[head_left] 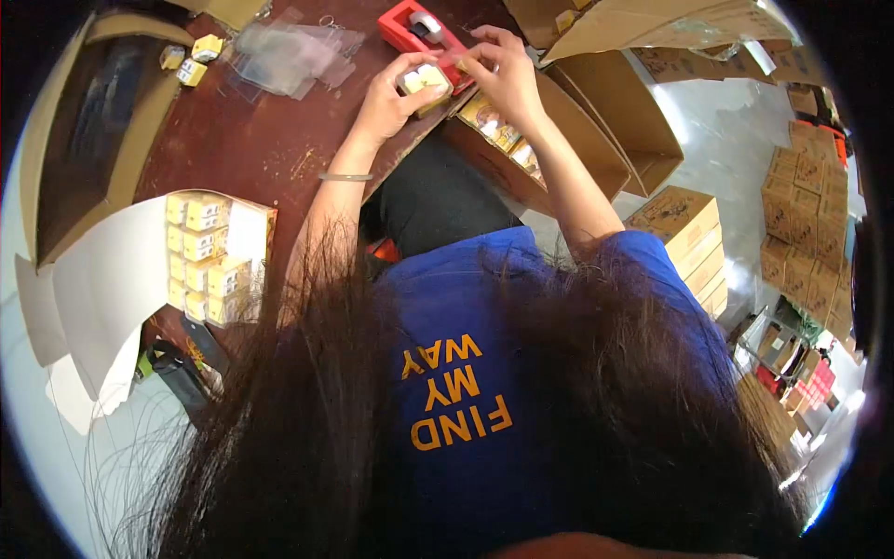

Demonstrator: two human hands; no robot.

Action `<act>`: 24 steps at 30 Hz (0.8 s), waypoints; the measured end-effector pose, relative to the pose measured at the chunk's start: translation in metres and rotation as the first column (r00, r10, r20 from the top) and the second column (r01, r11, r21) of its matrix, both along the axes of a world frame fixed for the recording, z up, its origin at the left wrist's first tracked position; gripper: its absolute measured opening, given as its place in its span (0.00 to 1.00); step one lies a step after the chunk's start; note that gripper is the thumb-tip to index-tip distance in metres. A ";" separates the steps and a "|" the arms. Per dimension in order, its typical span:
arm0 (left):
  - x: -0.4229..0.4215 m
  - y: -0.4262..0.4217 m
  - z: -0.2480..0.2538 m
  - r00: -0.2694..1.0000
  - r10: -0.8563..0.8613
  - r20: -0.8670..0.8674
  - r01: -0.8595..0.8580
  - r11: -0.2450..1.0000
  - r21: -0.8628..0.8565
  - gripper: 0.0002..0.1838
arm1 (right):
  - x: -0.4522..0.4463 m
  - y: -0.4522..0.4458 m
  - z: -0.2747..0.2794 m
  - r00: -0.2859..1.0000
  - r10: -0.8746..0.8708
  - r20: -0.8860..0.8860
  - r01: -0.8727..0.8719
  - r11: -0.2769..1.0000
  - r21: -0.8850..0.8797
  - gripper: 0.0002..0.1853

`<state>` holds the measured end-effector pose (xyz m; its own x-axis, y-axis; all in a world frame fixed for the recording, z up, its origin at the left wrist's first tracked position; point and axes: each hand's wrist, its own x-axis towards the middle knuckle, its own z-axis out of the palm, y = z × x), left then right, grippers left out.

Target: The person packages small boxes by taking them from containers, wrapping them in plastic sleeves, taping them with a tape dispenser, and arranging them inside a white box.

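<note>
My left hand (396,98) is wrapped round a small yellow-and-white box (424,82), its thumb across the near side. Just right of it, my right hand (503,74) has thumb and forefinger pinched together by the box. A thin clear strip of tape (451,61) seems to run from these fingertips, though it is hard to make out. Behind both hands stands a red tape dispenser (395,20) with a roll of tape (426,26) in it.
Clear plastic sheets (289,51) and small yellow boxes (193,73) lie on the dark red table (233,140). At left, a carton holds stacked small boxes (200,242). Open cardboard boxes (605,112) stand right of the table; stacked cartons (805,196) are on the floor.
</note>
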<state>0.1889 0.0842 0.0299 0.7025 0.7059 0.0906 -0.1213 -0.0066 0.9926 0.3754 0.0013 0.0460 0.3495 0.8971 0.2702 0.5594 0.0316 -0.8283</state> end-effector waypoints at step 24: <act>-0.037 -0.020 0.002 0.980 0.189 -0.064 -0.195 0.975 -0.102 0.16 | -0.070 -0.031 0.009 0.739 0.216 -0.638 -0.275 0.961 0.006 0.09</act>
